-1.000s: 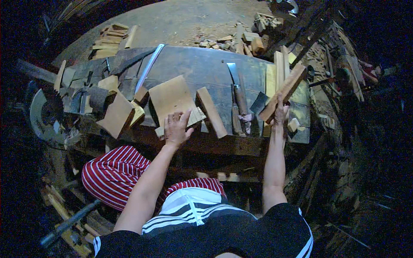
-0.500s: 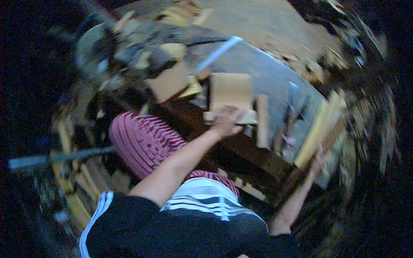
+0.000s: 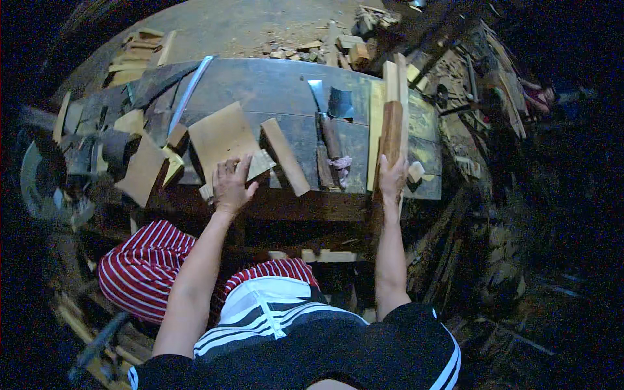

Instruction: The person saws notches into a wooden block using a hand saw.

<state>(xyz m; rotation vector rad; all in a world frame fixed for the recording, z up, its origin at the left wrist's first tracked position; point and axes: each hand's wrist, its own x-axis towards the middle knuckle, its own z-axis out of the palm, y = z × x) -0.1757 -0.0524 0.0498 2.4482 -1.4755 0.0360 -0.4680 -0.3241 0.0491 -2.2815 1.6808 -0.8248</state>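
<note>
My left hand (image 3: 232, 185) lies with its fingers spread on a pale wood strip (image 3: 262, 164), at the near edge of a flat tan board (image 3: 224, 135). Nothing is gripped in it. At the right end of the bench, my right hand (image 3: 392, 181) is closed on a reddish-brown wooden bar (image 3: 391, 127). Longer pale wood strips (image 3: 402, 84) run alongside that bar, and a yellowish strip (image 3: 376, 130) lies to its left. Between my hands rest a narrow wood piece (image 3: 286, 156) and chisel-like tools (image 3: 330, 133), one with a pink wrapping near its lower end.
The dark workbench (image 3: 273, 78) spans the middle. A metal straightedge (image 3: 190, 94) and a cut brown board (image 3: 142, 170) lie left. Wood offcuts (image 3: 299, 51) and shavings litter the far side. A round disc-like tool (image 3: 39, 175) stands far left. My striped-clothed knee (image 3: 146, 270) sits below the bench.
The view has swung to the right and sharpened. My left hand remains at the tan board's near edge. My right hand is now clearly on the brown bar.
</note>
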